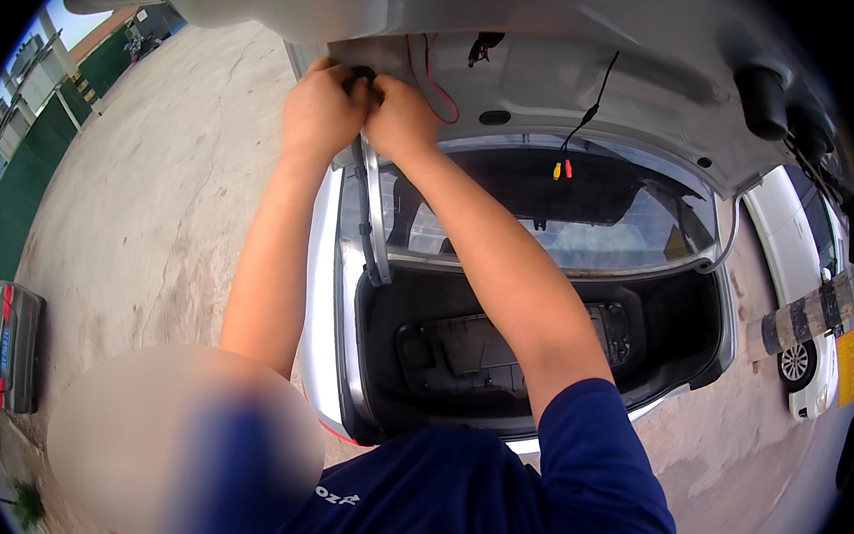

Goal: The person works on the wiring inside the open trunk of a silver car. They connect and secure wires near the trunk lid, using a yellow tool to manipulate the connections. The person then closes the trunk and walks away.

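Both my hands reach up to the underside of a raised silver boot lid [563, 67]. My left hand [321, 110] and my right hand [398, 119] meet at the lid's left corner. Their fingers pinch a small black part [363, 74] set in the lid's inner panel. What the part is stays mostly hidden by my fingers. A thin red wire [439, 92] loops down just right of my right hand. Farther right hangs a black cable [587, 114], which ends in a yellow and a red plug [562, 168].
Below the lid lies the open boot [501, 348] with a dark liner. A white car [800, 246] stands at the right beside a striped post [806, 315]. A grey car [4, 342] is parked at far left on the concrete yard [161, 206].
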Demonstrator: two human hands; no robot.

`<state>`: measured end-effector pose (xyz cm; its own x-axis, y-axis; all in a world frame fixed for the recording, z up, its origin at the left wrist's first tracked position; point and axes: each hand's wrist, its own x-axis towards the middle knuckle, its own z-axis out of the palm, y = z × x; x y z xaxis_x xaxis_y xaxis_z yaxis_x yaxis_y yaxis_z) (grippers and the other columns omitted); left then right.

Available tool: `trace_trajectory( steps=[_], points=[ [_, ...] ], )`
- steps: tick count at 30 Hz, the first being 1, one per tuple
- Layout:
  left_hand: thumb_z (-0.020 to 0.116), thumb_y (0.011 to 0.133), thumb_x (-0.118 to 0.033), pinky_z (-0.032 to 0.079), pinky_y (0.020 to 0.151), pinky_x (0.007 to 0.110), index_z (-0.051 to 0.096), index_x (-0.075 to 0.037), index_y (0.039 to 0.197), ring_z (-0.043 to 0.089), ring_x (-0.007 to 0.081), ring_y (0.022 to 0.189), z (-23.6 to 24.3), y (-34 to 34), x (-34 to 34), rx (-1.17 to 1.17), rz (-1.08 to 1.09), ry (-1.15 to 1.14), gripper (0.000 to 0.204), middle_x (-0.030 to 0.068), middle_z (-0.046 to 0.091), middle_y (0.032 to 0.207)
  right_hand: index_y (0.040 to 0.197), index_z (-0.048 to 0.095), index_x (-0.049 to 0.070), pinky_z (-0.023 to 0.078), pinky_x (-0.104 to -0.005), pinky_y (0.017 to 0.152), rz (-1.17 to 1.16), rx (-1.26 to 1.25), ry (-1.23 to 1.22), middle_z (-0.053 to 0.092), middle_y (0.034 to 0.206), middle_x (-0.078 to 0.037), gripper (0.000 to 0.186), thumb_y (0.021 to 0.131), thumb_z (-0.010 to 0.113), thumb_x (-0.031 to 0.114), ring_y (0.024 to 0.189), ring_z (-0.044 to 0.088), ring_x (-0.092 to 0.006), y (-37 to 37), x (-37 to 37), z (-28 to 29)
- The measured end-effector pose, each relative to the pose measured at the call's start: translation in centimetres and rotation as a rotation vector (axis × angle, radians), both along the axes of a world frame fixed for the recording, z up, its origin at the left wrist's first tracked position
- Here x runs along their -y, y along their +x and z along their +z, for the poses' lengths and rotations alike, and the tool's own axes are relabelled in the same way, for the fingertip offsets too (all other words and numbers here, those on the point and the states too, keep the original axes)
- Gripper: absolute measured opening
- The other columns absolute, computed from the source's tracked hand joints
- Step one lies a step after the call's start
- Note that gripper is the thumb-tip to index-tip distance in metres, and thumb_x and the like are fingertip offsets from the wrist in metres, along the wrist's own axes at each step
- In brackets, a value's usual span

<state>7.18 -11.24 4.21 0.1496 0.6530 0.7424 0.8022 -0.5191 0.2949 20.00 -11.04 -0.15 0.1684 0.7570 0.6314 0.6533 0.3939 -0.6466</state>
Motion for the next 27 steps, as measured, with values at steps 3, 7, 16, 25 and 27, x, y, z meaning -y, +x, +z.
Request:
trace_trajectory(
  steps=[3, 7, 16, 25, 27],
  points=[
    [0.07, 0.094, -0.027, 0.058, 0.085, 0.049, 0.08, -0.002, 0.097, 0.072, 0.0416, 0.096, -0.5, 0.6, 0.2, 0.075, 0.046, -0.003, 0.027, 0.0185, 0.071, 0.104, 0.101, 0.072, 0.005, 0.056, -0.0503, 0.081, 0.041, 0.015, -0.02, 0.076, 0.098, -0.021, 0.024, 0.1, 0.064, 0.027, 0.096, 0.072, -0.0438, 0.2, 0.1, 0.1],
    [0.075, 0.092, -0.024, 0.057, 0.083, 0.046, 0.08, -0.001, 0.097, 0.072, 0.0399, 0.092, -0.9, -0.4, 0.3, 0.256, -0.123, -0.012, 0.024, 0.0181, 0.07, 0.099, 0.104, 0.072, 0.004, 0.056, -0.0483, 0.08, 0.096, 0.04, -0.055, 0.076, 0.098, -0.02, 0.026, 0.103, 0.063, 0.028, 0.095, 0.072, -0.0435, 0.6, 0.1, 0.8],
    [0.073, 0.1, -0.023, 0.055, 0.088, 0.039, 0.08, 0.0, 0.104, 0.071, 0.0322, 0.096, -2.6, -0.9, 1.2, 0.587, -0.321, -0.128, 0.025, 0.0146, 0.072, 0.104, 0.107, 0.074, 0.0, 0.056, -0.0367, 0.074, 0.211, -0.361, 0.114, 0.077, 0.092, -0.017, 0.013, 0.099, 0.066, 0.007, 0.082, 0.076, -0.028, -0.7, 0.4, -1.3],
    [0.074, 0.099, -0.028, 0.057, 0.083, 0.037, 0.078, 0.004, 0.1, 0.075, 0.0271, 0.088, -1.9, -0.1, 0.7, 0.702, -0.096, -0.244, 0.032, 0.0144, 0.078, 0.093, 0.133, 0.061, 0.005, 0.033, -0.0227, 0.05, 0.949, -0.734, -0.586, 0.05, 0.075, 0.002, 0.033, 0.102, 0.051, 0.011, 0.056, 0.042, -0.0062, 4.4, 1.5, 1.0],
    [0.078, 0.093, -0.03, 0.059, 0.083, 0.038, 0.08, 0.003, 0.1, 0.078, 0.0265, 0.087, -1.2, 0.3, 1.0, 0.669, -0.049, -0.21, 0.034, 0.014, 0.08, 0.089, 0.113, 0.066, 0.006, 0.032, -0.0235, 0.048, 0.86, -0.684, -0.581, 0.055, 0.071, 0.0, 0.017, 0.102, 0.057, 0.016, 0.055, 0.044, -0.0065, 4.3, 1.5, 1.8]
  ],
)
